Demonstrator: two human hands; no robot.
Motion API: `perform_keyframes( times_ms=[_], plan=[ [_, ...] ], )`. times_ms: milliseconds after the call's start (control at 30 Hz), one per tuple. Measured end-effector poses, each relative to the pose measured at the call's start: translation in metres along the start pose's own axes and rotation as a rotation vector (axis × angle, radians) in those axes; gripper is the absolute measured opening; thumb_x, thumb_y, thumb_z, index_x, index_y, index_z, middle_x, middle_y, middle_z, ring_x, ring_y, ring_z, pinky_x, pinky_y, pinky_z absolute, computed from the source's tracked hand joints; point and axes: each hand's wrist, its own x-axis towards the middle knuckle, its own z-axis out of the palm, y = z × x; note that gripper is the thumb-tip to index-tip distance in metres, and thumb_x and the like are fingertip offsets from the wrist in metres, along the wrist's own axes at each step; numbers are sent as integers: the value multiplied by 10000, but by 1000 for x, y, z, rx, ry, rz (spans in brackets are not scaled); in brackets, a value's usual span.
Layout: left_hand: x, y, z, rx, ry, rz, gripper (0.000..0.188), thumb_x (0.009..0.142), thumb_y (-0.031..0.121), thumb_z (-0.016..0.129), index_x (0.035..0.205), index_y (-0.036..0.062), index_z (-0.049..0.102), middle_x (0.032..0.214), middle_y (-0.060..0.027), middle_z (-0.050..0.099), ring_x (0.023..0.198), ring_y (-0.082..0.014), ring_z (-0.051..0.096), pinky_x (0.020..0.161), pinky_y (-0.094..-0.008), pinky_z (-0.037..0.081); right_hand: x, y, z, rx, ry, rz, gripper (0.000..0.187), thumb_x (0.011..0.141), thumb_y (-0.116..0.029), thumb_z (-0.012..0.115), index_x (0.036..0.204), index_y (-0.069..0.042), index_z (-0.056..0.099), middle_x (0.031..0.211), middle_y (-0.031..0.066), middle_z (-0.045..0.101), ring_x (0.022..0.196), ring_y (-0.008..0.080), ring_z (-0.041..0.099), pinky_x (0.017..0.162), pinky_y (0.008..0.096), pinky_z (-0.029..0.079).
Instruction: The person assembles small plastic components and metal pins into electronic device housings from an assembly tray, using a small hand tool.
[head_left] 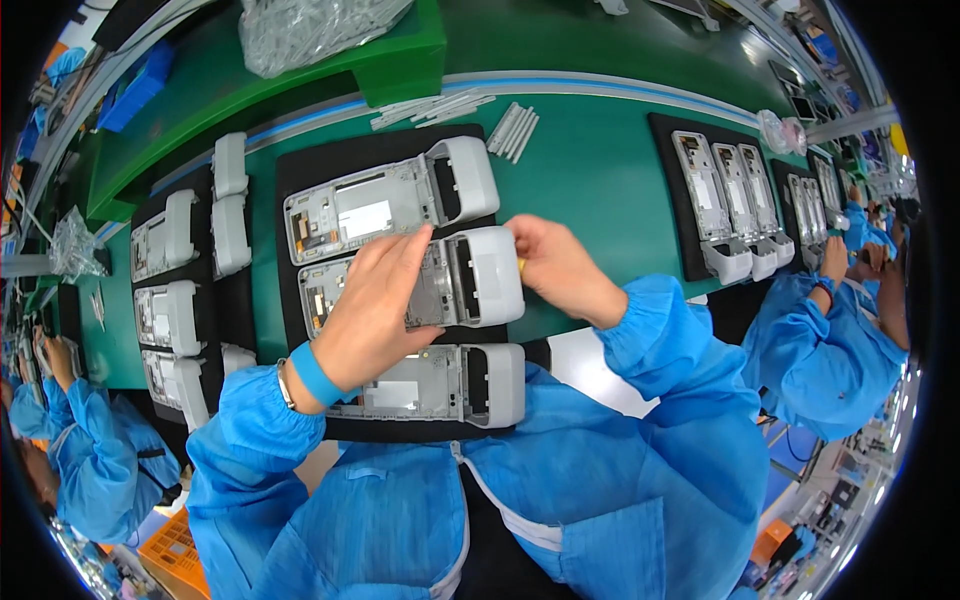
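Observation:
Three light-grey handheld-device housings lie side by side on a black mat [295, 170] before me. My left hand [375, 300] spans the middle housing [495, 275], fingers straight along its far edge and thumb at its near edge, hiding part of its inside. At that housing's rounded right end, my right hand [555, 265] is closed in a pinch. A small bit of yellow shows by its fingertips; what it holds is hidden. The far housing [465, 180] and the near housing [495, 385] lie open side up, with inner parts showing.
Thin grey strips [513, 132] lie on the green table [590, 170] behind the mat. More housings rest on mats at left [165, 320] and right [735, 190]. A green shelf [400, 60] carries a clear plastic bag [310, 30]. Co-workers in blue sit both sides.

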Motion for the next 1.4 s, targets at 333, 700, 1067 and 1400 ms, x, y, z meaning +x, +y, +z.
perform_keyframes(
  times_ms=[333,700,1067,1400],
  plan=[
    [5,2,7,75,-54,4,897,556,54,808,1335,8,366,1305,-179,444,1201,-365,406,1020,-420,347,70,-29,-91,-1182,387,-851,249,751,6,580,979,-58,656,1056,53,635,946,271,564,785,359,481],
    [-12,3,-21,106,124,-115,633,669,57,752,1248,46,496,1306,-140,456,1212,-361,401,1012,-429,356,60,-24,-103,-1582,295,-1088,182,687,-83,586,859,-61,640,967,39,619,904,225,558,784,340,459],
    [-19,5,-21,73,144,-108,545,678,29,732,1191,42,547,1274,-130,490,1185,-346,440,1002,-422,367,76,-37,-95,-1767,194,-1188,86,691,-103,573,768,-62,576,922,50,605,876,218,554,788,371,441],
    [-26,2,-32,-17,269,-119,411,722,16,696,1120,37,596,1106,-123,605,1019,-295,557,874,-356,457,0,-82,-41,40,32,-30,167,868,-59,603,1012,25,609,882,95,641,749,148,619,694,269,512]
  ],
)
